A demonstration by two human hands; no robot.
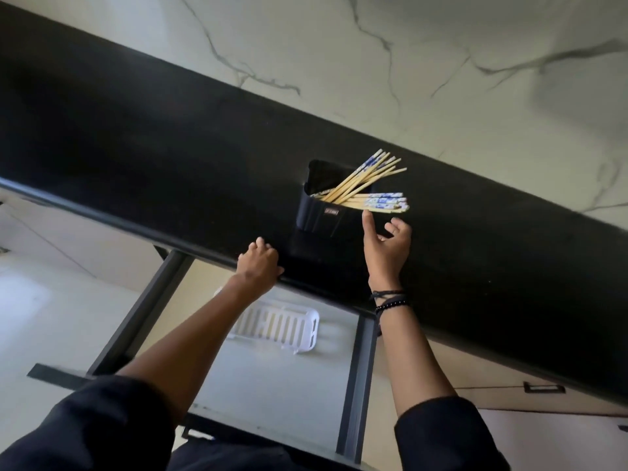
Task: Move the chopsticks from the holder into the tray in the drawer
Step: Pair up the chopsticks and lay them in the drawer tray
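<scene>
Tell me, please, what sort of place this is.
Probably a home kitchen: a dark counter against a marble-look wall, a holder of chopsticks on it, and an open drawer below with a white tray inside.

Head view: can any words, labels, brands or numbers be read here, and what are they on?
On the black holder: a small label, too small and blurred to read.
On the chopsticks: a blue pattern only, no readable characters.
On the tray, drawer and countertop: no text visible.
</scene>
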